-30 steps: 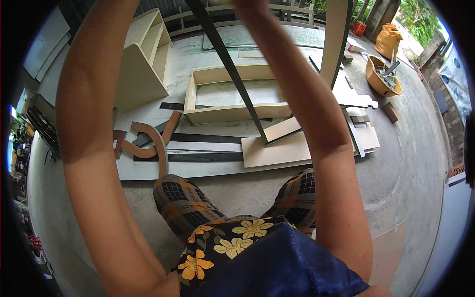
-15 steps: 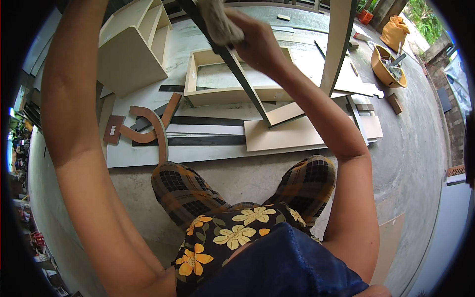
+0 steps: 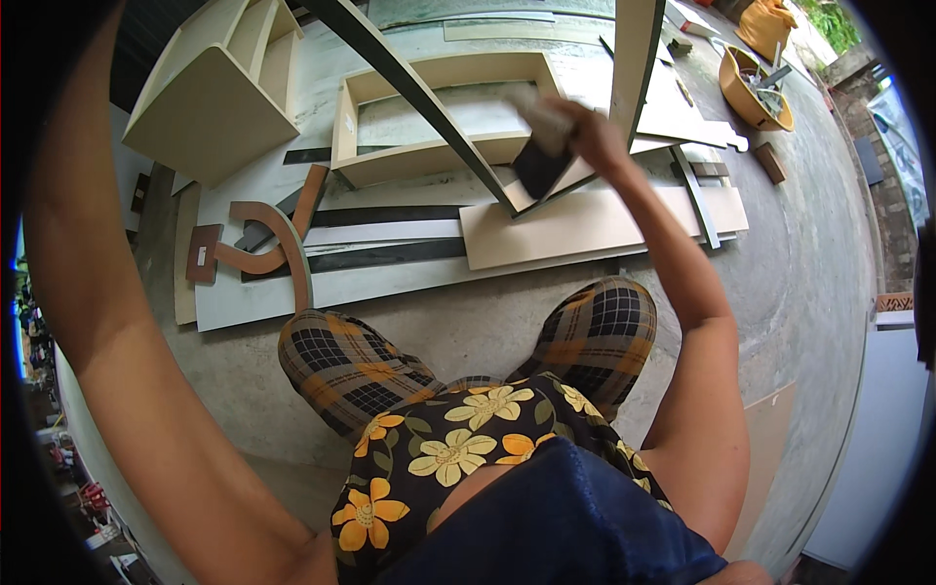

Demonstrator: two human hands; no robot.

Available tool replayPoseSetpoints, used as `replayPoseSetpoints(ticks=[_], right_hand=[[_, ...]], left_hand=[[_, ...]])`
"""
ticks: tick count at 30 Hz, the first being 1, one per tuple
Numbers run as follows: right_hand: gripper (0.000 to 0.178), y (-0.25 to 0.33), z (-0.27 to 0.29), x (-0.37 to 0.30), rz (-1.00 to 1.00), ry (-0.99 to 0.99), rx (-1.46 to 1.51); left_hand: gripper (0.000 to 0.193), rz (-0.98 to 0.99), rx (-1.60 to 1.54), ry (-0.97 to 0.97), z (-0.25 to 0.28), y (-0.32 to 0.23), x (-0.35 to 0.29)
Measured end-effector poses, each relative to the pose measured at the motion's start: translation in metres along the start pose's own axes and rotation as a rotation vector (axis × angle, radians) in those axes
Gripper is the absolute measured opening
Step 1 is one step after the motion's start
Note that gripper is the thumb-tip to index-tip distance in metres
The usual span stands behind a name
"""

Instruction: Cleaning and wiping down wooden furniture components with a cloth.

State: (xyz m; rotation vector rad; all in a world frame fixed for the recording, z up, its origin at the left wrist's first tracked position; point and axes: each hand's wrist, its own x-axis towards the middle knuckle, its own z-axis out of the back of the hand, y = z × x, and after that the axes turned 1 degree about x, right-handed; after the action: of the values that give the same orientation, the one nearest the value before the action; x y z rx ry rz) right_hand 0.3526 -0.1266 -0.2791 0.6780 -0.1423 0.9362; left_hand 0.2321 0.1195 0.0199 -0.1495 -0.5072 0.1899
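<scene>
In the head view my right hand (image 3: pixel 597 141) is closed around a pale, cloth-like pad with a dark flat sheet (image 3: pixel 539 170) under it; motion blurs both, so the pad's exact kind is unclear. It is at the lower corner of a propped wooden frame (image 3: pixel 419 107), whose pale boards have dark green edges. Beside the hand rises the frame's other upright board (image 3: pixel 632 68). My left forearm (image 3: pixel 83 253) reaches up along the left side, and its hand is out of the picture. The frame's lower corner rests over a pale board (image 3: pixel 565 236).
A shallow rectangular box frame (image 3: pixel 439 161) lies behind, with a pale cabinet (image 3: pixel 210 122) at the far left. Brown curved pieces (image 3: pixel 292 255) and dark strips (image 3: pixel 361 255) lie on a light panel. To the right are a yellow basin (image 3: pixel 741 97) of scraps and a brown block (image 3: pixel 770 163).
My right hand has come down along the frame with the pad, from high on the slanted bar to near its lower corner. The view has shifted slightly.
</scene>
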Motion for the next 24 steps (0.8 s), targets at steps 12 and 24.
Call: replayPoseSetpoints(ticks=[12,24], right_hand=[[0.029,0.007,0.102,0.068,0.433,-0.509,-0.747],[0.03,-0.123,-0.037,-0.034,0.005,-0.325,-0.829]], left_hand=[[0.063,-0.009,-0.035,0.015,-0.02,-0.022,0.005],[0.061,0.04,0.027,0.017,-0.025,-0.019,0.012]])
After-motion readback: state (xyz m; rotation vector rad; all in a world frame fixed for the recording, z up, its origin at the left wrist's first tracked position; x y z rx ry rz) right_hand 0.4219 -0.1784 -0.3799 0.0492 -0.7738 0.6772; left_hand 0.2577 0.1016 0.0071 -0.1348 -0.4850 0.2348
